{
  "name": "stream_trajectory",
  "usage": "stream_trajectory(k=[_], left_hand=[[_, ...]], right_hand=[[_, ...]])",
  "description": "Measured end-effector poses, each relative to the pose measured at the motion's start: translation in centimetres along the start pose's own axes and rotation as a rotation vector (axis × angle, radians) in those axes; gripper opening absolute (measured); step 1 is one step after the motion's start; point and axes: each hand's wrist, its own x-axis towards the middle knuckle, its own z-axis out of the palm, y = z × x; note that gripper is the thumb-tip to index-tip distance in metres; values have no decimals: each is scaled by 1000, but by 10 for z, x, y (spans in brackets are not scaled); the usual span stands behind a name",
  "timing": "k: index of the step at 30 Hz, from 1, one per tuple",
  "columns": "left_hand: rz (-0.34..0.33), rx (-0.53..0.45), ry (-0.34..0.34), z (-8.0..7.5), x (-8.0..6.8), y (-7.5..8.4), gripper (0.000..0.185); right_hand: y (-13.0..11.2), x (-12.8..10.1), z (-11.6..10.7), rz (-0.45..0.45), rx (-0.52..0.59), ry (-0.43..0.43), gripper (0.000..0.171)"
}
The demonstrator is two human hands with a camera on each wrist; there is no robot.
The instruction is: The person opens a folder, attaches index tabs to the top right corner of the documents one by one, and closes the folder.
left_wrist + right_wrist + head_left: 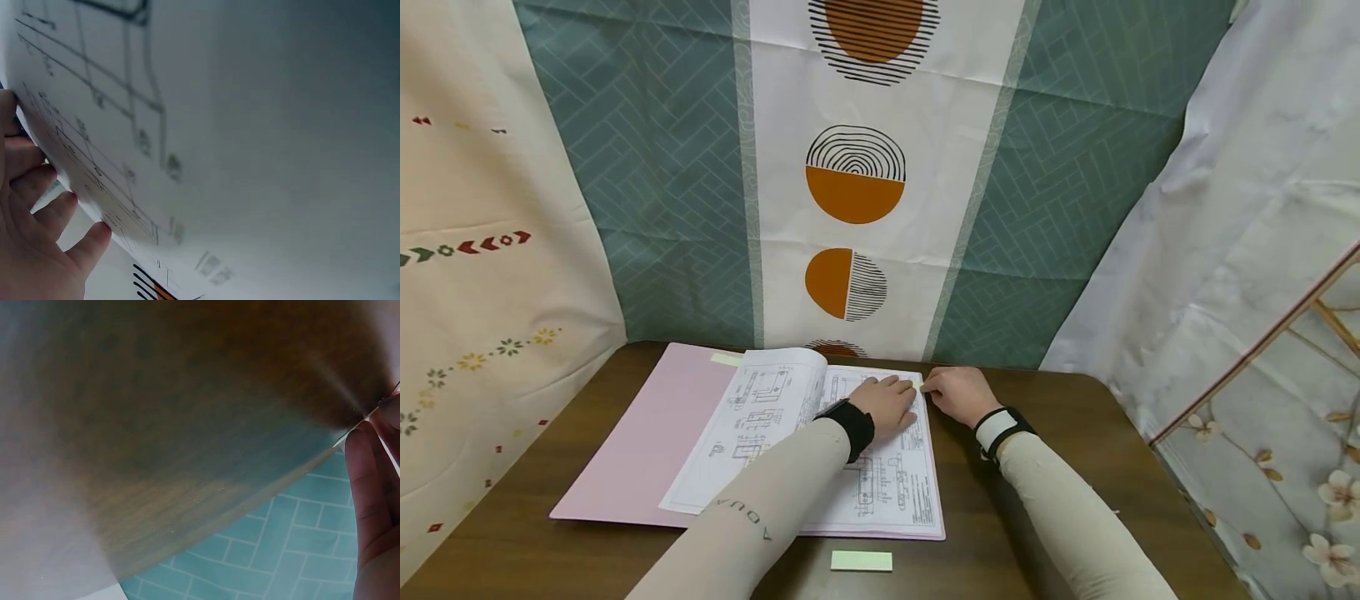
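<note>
An open pink folder (pixel 647 442) lies on the dark wooden tabletop (pixel 1060 467), and a stack of white pages printed with technical drawings (pixel 887 483) rests on its right half, with 1 leaf (pixel 767 400) arched over toward the left. The left hand (pixel 889 403) lies flat on the right-hand page near its top edge, fingers straight and pressing the paper down; the left wrist view shows those fingers (pixel 37 187) spread against the drawing sheet (pixel 206 125). The right hand (pixel 958 393) sits just beside it at the page's top right corner, fingertips curled and pinching the paper's edge. In the right wrist view the fingers (pixel 369 487) nip a thin sheet edge against the blurred tabletop (pixel 175 425). Both forearms wear pale sleeves with a dark band at each wrist. A small pale green sticky-note strip (pixel 861 561) lies on the tabletop near the front edge, apart from the folder, and another pale green tab (pixel 726 359) shows at the folder's top. Patterned cloth (pixel 857 183) hangs behind the tabletop.
</note>
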Motion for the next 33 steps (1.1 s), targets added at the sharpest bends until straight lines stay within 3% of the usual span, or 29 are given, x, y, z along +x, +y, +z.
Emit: stream_trajectory(k=[3, 9, 18, 21, 28, 33], left_hand=[[-9, -1, 16, 3, 6, -2, 55], [-48, -13, -4, -7, 8, 0, 54], [-128, -34, -25, 2, 18, -1, 59], [-103, -20, -20, 5, 18, -2, 57], [27, 60, 12, 7, 11, -5, 54], [22, 14, -21, -7, 2, -5, 55]], right_hand=[[1, 0, 0, -3, -5, 1, 26], [1, 0, 0, 26, 3, -20, 27], [0, -1, -1, 15, 6, -23, 26], [0, 0, -1, 13, -4, -23, 27], [0, 1, -2, 39, 2, -42, 28], [0, 1, -2, 38, 7, -59, 29]])
